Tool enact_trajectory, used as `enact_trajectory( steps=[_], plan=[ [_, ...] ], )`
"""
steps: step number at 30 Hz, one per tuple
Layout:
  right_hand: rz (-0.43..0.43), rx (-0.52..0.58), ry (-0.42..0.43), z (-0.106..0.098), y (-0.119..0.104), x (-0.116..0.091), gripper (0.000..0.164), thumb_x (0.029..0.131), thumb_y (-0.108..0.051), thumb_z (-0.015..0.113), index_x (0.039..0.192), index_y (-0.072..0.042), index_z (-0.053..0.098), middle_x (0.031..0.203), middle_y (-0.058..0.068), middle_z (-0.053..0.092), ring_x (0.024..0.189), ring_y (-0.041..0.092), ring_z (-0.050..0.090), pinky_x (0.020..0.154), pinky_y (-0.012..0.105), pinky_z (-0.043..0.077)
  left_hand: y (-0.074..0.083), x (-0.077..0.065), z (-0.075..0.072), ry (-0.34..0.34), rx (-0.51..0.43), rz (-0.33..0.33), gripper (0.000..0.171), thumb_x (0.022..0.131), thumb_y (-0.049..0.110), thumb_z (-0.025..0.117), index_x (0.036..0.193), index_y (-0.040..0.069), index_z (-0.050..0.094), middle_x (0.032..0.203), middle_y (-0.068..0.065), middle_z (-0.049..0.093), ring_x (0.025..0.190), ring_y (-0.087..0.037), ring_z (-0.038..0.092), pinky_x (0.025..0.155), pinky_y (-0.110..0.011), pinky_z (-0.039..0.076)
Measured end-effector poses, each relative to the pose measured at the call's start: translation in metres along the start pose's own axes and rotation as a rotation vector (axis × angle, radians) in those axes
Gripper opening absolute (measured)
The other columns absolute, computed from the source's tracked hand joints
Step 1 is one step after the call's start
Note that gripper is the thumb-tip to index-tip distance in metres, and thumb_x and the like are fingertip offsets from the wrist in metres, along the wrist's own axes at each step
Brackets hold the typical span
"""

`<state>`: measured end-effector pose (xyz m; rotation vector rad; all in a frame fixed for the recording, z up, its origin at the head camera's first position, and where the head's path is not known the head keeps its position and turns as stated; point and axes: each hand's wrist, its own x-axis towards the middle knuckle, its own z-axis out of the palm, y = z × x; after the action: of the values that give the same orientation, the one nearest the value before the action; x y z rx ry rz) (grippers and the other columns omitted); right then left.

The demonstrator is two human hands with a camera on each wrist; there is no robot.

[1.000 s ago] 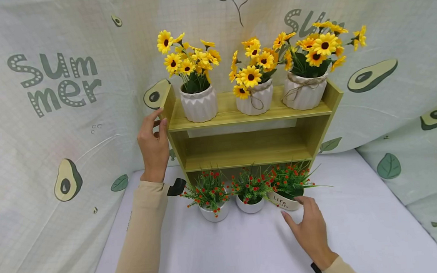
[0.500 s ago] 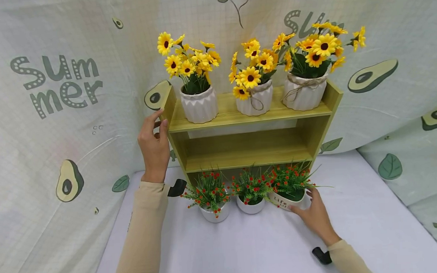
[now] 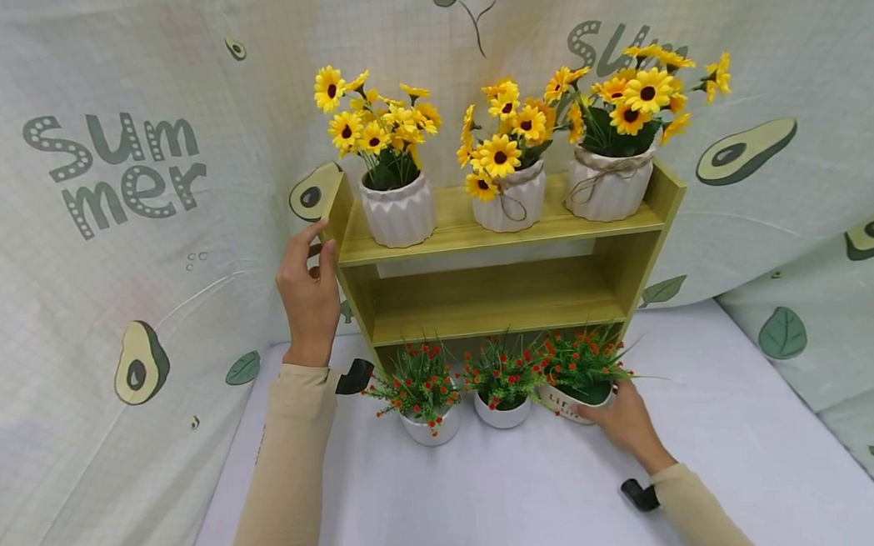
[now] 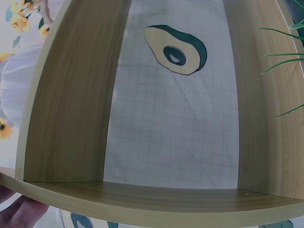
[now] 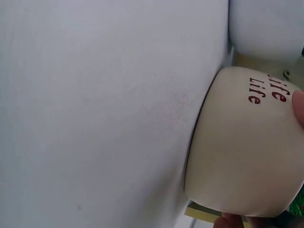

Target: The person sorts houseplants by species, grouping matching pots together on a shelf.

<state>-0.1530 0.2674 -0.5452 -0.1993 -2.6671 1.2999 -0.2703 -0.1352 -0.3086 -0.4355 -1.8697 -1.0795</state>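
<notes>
In the head view, my left hand (image 3: 309, 302) touches the outer left side of a wooden shelf (image 3: 494, 299), its fingers loosely bent. The left wrist view shows those fingers (image 4: 23, 213) outside the side panel. My right hand (image 3: 628, 427) grips a cream flowerpot (image 3: 559, 402) with red flowers and long grass, the rightmost in the front row. Its thumb lies on the front lettering and other fingers are at the far side. In the right wrist view the pot (image 5: 237, 147), marked "Life", appears to sit on the white table.
Two white pots with red flowers, one left (image 3: 433, 428) and one middle (image 3: 502, 413), stand in front of the shelf. Three yellow-flower pots, left (image 3: 399, 213), middle (image 3: 511, 202) and right (image 3: 608, 187), stand on the top board. A printed cloth (image 3: 144, 266) hangs behind.
My right hand has moved up and right to the cream flowerpot and now grips it around its right side. The left hand stays at the shelf.
</notes>
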Motion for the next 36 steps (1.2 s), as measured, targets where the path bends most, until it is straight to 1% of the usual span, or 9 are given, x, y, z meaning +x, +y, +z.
enact_trajectory(
  steps=[4, 9, 13, 18, 20, 24, 30, 32, 36],
  plan=[
    [0.034, 0.007, 0.040, -0.004, 0.000, -0.008, 0.095, 0.068, -0.036, 0.083, 0.134, 0.011, 0.033, 0.127, 0.033, 0.041, 0.116, 0.046, 0.040, 0.093, 0.056, 0.033, 0.000, -0.001, 0.001, -0.006, 0.000, -0.005, 0.030, 0.092, 0.017, 0.058, 0.121, 0.012, 0.061, 0.112, -0.002, 0.062, 0.092, -0.018, 0.062, 0.064, -0.018, 0.046],
    [0.124, -0.001, 0.061, -0.017, -0.007, -0.027, 0.104, 0.068, -0.041, 0.081, 0.138, 0.011, 0.025, 0.132, 0.034, 0.034, 0.118, 0.047, 0.036, 0.092, 0.057, 0.033, 0.000, -0.001, 0.002, 0.005, -0.024, 0.004, 0.029, 0.092, 0.017, 0.058, 0.121, 0.013, 0.062, 0.111, -0.002, 0.063, 0.091, -0.019, 0.062, 0.063, -0.017, 0.045],
    [0.134, 0.003, 0.094, -0.031, -0.021, -0.041, 0.104, 0.069, -0.042, 0.080, 0.139, 0.011, 0.023, 0.134, 0.034, 0.033, 0.118, 0.048, 0.035, 0.091, 0.058, 0.033, 0.001, 0.001, 0.001, 0.014, -0.028, 0.006, 0.029, 0.092, 0.016, 0.058, 0.120, 0.013, 0.062, 0.111, -0.001, 0.063, 0.090, -0.019, 0.062, 0.062, -0.016, 0.044],
    [0.073, 0.029, 0.183, -0.048, -0.042, -0.049, 0.099, 0.067, -0.036, 0.083, 0.138, 0.007, 0.029, 0.131, 0.031, 0.039, 0.116, 0.046, 0.037, 0.089, 0.057, 0.033, 0.002, 0.003, 0.000, 0.011, -0.011, 0.013, 0.028, 0.091, 0.013, 0.059, 0.119, 0.011, 0.062, 0.111, -0.002, 0.062, 0.091, -0.017, 0.062, 0.061, -0.015, 0.044],
    [0.051, 0.034, 0.217, -0.053, -0.052, -0.050, 0.098, 0.066, -0.034, 0.084, 0.138, 0.005, 0.029, 0.130, 0.030, 0.041, 0.116, 0.044, 0.038, 0.089, 0.057, 0.033, 0.003, 0.004, 0.001, 0.021, -0.014, 0.024, 0.028, 0.091, 0.009, 0.059, 0.118, 0.007, 0.062, 0.111, -0.005, 0.063, 0.090, -0.020, 0.063, 0.060, -0.014, 0.043],
    [0.005, 0.062, 0.274, -0.061, -0.070, -0.047, 0.095, 0.066, -0.029, 0.085, 0.139, 0.001, 0.032, 0.130, 0.024, 0.044, 0.115, 0.039, 0.040, 0.087, 0.054, 0.033, 0.002, 0.004, 0.001, 0.035, -0.025, 0.034, 0.027, 0.091, 0.010, 0.059, 0.117, 0.007, 0.063, 0.110, -0.007, 0.063, 0.088, -0.023, 0.063, 0.060, -0.012, 0.041],
    [-0.088, 0.116, 0.329, -0.066, -0.089, -0.030, 0.090, 0.065, -0.022, 0.086, 0.138, -0.003, 0.036, 0.132, 0.017, 0.045, 0.119, 0.034, 0.040, 0.093, 0.056, 0.030, -0.001, 0.003, 0.001, 0.016, -0.017, 0.023, 0.028, 0.091, 0.015, 0.059, 0.119, 0.012, 0.063, 0.111, -0.002, 0.063, 0.090, -0.020, 0.063, 0.060, -0.014, 0.043],
    [-0.134, 0.125, 0.341, -0.065, -0.095, -0.023, 0.090, 0.064, -0.020, 0.086, 0.138, -0.005, 0.037, 0.131, 0.015, 0.045, 0.119, 0.031, 0.040, 0.092, 0.054, 0.031, -0.001, 0.002, 0.001, 0.013, -0.012, 0.018, 0.028, 0.092, 0.015, 0.058, 0.119, 0.011, 0.062, 0.111, -0.003, 0.063, 0.089, -0.021, 0.063, 0.060, -0.014, 0.043],
    [-0.238, 0.112, 0.363, -0.063, -0.105, -0.012, 0.083, 0.064, -0.016, 0.085, 0.133, -0.003, 0.042, 0.125, 0.015, 0.046, 0.110, 0.028, 0.042, 0.085, 0.047, 0.033, -0.001, 0.001, 0.002, 0.014, -0.007, 0.004, 0.028, 0.092, 0.016, 0.058, 0.119, 0.012, 0.063, 0.110, -0.002, 0.063, 0.089, -0.019, 0.063, 0.060, -0.015, 0.044]
  ],
)
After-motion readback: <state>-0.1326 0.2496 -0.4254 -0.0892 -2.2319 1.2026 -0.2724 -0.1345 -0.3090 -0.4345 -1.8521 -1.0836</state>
